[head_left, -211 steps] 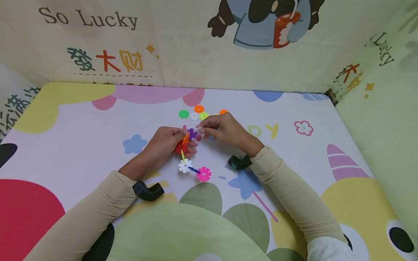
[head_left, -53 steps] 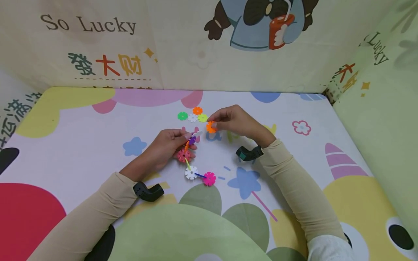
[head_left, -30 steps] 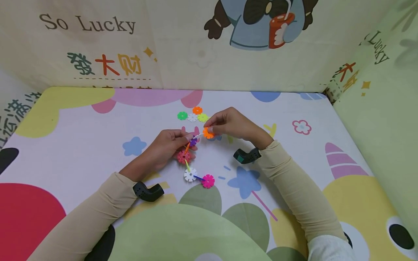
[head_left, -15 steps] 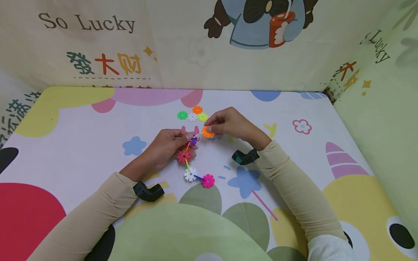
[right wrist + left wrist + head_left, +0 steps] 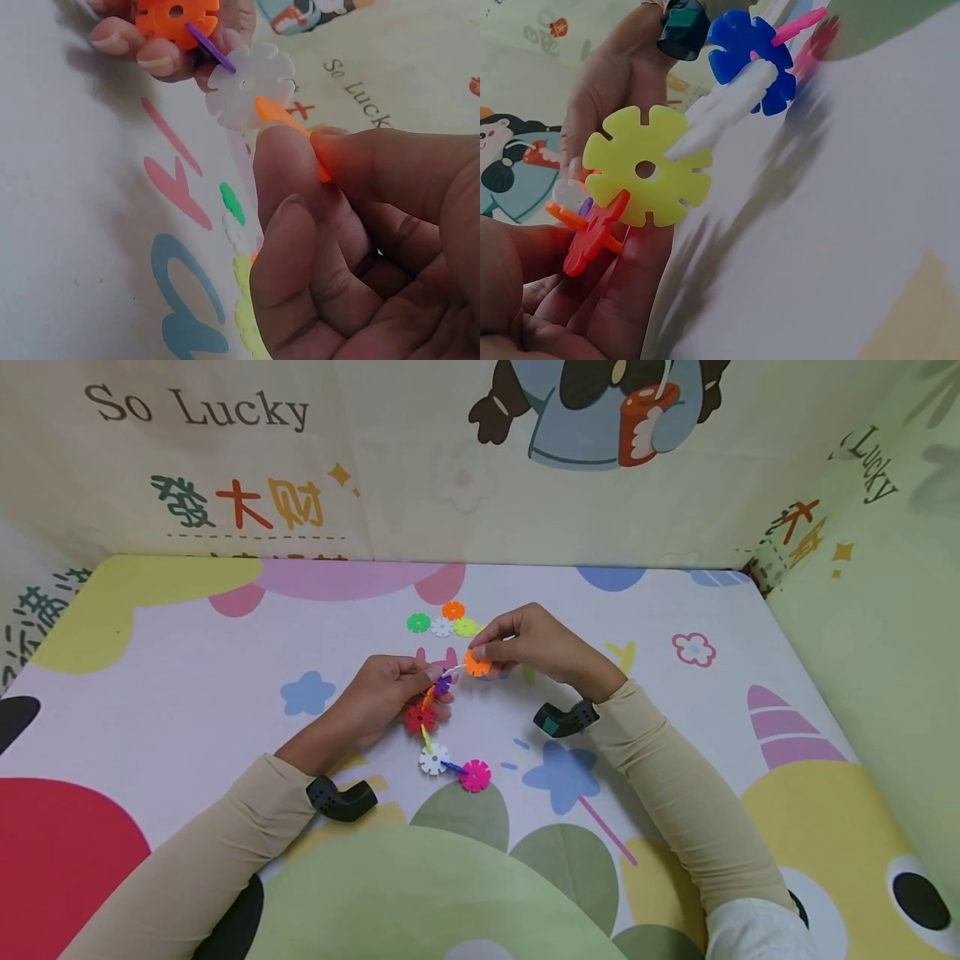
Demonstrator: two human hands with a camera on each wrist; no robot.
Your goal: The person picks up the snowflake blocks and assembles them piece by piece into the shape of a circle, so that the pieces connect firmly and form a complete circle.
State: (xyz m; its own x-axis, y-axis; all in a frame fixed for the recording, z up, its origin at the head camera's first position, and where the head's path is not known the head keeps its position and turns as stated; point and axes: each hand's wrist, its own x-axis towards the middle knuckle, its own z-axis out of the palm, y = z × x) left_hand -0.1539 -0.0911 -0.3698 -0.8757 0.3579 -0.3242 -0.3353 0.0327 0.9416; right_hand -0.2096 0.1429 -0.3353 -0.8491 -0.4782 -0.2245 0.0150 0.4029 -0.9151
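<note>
My left hand [image 5: 382, 693] holds a chain of slotted plastic snowflake discs between thumb and fingers, near the purple disc [image 5: 442, 684]. The chain hangs down through an orange disc [image 5: 176, 11], a red disc [image 5: 419, 719], a yellow disc [image 5: 649, 165], a white disc [image 5: 432, 759], a blue disc [image 5: 739, 45] and a pink disc [image 5: 475, 776]. Beyond the purple one, another white disc [image 5: 251, 86] points towards my right hand [image 5: 532, 647]. That hand pinches a second orange disc [image 5: 477, 663], whose edge meets the white disc's rim. How deep the slots engage is unclear.
Behind the hands lie several loose discs: green [image 5: 418, 623], orange [image 5: 453, 610], white [image 5: 442, 627] and yellow [image 5: 466, 627]. The table mat [image 5: 360, 627] carries printed cartoon shapes. A printed cloth [image 5: 405, 460] hangs at the back.
Earlier my right hand was at the white disc by the purple one. It then brought an orange disc down and left until it met that white disc. Lately the hands barely move.
</note>
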